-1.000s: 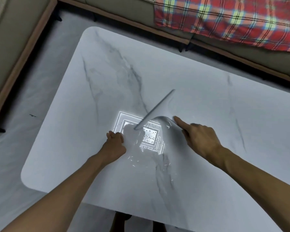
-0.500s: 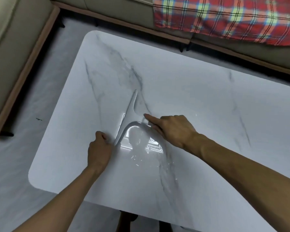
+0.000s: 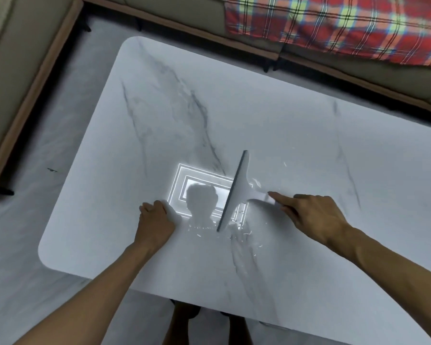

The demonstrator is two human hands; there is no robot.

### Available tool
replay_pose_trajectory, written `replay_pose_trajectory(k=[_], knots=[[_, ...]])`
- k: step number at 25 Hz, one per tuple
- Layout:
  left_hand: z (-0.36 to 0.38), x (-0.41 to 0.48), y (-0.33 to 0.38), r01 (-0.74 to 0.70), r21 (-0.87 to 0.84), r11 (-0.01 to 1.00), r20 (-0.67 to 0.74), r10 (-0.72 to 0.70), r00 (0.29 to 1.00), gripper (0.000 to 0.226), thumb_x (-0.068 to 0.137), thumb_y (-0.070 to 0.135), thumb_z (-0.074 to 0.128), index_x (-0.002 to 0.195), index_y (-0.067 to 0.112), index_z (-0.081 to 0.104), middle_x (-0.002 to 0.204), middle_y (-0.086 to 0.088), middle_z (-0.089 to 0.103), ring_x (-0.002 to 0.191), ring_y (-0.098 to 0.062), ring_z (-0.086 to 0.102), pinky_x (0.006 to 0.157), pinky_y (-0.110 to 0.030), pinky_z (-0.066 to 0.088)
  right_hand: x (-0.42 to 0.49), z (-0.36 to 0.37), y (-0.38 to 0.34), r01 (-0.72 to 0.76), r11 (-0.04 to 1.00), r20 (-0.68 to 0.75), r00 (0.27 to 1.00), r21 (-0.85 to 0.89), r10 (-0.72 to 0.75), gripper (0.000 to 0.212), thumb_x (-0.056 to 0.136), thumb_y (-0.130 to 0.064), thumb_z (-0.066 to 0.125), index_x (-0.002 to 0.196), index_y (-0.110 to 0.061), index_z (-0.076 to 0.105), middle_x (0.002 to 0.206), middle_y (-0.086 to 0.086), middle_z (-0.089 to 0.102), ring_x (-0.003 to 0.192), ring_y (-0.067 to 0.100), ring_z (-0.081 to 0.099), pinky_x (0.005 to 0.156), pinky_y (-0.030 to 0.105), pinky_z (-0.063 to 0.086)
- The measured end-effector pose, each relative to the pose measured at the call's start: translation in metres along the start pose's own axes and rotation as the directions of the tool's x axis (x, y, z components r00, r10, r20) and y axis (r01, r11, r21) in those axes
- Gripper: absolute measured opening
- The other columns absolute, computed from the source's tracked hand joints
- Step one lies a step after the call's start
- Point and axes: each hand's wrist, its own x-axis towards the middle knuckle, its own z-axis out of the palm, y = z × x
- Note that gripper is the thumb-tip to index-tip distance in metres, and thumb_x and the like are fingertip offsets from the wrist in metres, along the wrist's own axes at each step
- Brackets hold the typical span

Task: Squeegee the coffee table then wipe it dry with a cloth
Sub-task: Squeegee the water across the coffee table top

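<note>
So the right hand has the white squeegee by its handle, fingers wrapped around it with the index finger stretched out along the top, probably to push the blade down so it doesn't skip over the water. The blade stands on edge on the marble-look coffee table counter, running roughly away from the person, sitting right over the bright reflection of a ceiling light near the front middle. There are beads and streaks of water just in front of and to the right of the blade, so I'd say the squeegee step is only partway done.

The left hand is curled into a loose fist, fingers tucked together, knuckles resting on the counter just left of the reflection. Looks like bracing more than anything, it isn't holding anything that I can see. No cloth visible anywhere, so the drying part hasn't started. Plaid blanket on the sofa behind.
</note>
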Motion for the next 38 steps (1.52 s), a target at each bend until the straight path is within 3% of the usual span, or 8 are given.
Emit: replay_pose_trajectory(k=[6,10,15,19,23,28,31,38], knots=[[-0.011,-0.001,-0.005,-0.014,-0.080,0.997,-0.056,0.010,0.998,0.019,0.083,0.006,0.041,0.102,0.008,0.045,0.102,-0.013,0.052,0.098,-0.036,0.054,0.076,-0.035,0.040,-0.041,-0.014,0.013,-0.115,0.992,-0.028,0.993,-0.055,0.113,0.046,0.096,-0.057,0.013,0.138,-0.057,0.030,0.074,-0.011,0.057,0.070,0.018,0.063,0.055,0.029,0.040],[-0.024,-0.010,-0.031,0.056,-0.336,0.940,-0.250,-0.146,0.957,0.012,0.087,0.010,0.039,0.093,0.016,0.048,0.078,-0.008,0.058,0.070,-0.030,0.058,0.058,-0.033,0.047,0.010,-0.012,-0.086,0.169,0.983,-0.025,0.986,0.077,-0.167,0.041,0.099,-0.052,0.022,0.139,-0.054,0.031,0.099,-0.008,0.065,0.086,0.027,0.066,0.061,0.031,0.037],[-0.022,-0.025,-0.073,0.095,-0.202,0.975,-0.193,-0.135,0.972,0.014,0.088,0.007,0.038,0.099,0.013,0.044,0.079,-0.006,0.056,0.073,-0.029,0.058,0.055,-0.033,0.042,0.039,0.021,-0.188,0.396,0.917,0.077,0.914,0.045,-0.399,0.046,0.101,-0.030,0.039,0.143,-0.046,0.031,0.097,0.003,0.063,0.082,0.029,0.062,0.060,0.032,0.036],[-0.008,-0.029,-0.074,0.011,-0.070,0.997,-0.058,-0.016,0.998,0.017,0.083,-0.002,0.042,0.095,0.010,0.043,0.115,-0.015,0.049,0.109,-0.038,0.054,0.073,-0.035,0.045,0.014,0.024,-0.133,0.352,0.936,0.013,0.936,0.013,-0.352,0.058,0.096,-0.030,0.049,0.141,-0.058,0.024,0.103,-0.003,0.065,0.079,0.026,0.066,0.061,0.031,0.044],[-0.005,-0.026,-0.069,0.040,-0.044,0.998,0.014,-0.039,0.999,0.019,0.083,-0.003,0.040,0.089,0.014,0.039,0.147,-0.028,0.029,0.133,-0.044,0.035,0.103,-0.048,0.040,-0.042,0.022,-0.054,0.147,0.989,-0.050,0.988,-0.022,-0.148,0.044,0.094,-0.039,0.052,0.134,-0.056,0.043,0.067,-0.007,0.057,0.054,0.024,0.061,0.047,0.030,0.046],[-0.007,-0.037,-0.074,0.023,-0.139,0.990,-0.102,-0.037,0.994,0.014,0.084,0.001,0.042,0.090,0.013,0.042,0.109,-0.015,0.057,0.094,-0.033,0.058,0.072,-0.035,0.045,-0.083,0.008,-0.025,-0.023,0.997,0.022,0.999,-0.068,0.024,0.044,0.093,-0.054,0.023,0.131,-0.058,0.045,0.061,-0.012,0.043,0.055,0.018,0.059,0.047,0.031,0.048],[-0.017,-0.042,-0.081,0.127,-0.323,0.938,-0.176,-0.191,0.966,0.011,0.087,0.006,0.041,0.095,0.013,0.044,0.082,-0.009,0.057,0.074,-0.030,0.059,0.056,-0.030,0.042,-0.052,0.003,-0.081,0.213,0.976,-0.003,0.977,-0.047,-0.214,0.039,0.097,-0.049,0.032,0.135,-0.058,0.038,0.076,-0.007,0.061,0.058,0.024,0.062,0.052,0.032,0.050],[-0.058,-0.049,-0.148,0.314,-0.409,0.857,-0.240,-0.433,0.869,0.014,0.088,0.010,0.040,0.102,0.010,0.043,0.087,-0.012,0.055,0.078,-0.032,0.054,0.063,-0.034,0.039,0.074,0.009,-0.273,0.632,0.769,0.151,0.773,-0.099,-0.616,0.044,0.103,-0.032,0.033,0.144,-0.050,0.029,0.108,0.003,0.061,0.091,0.029,0.063,0.075,0.030,0.044]])
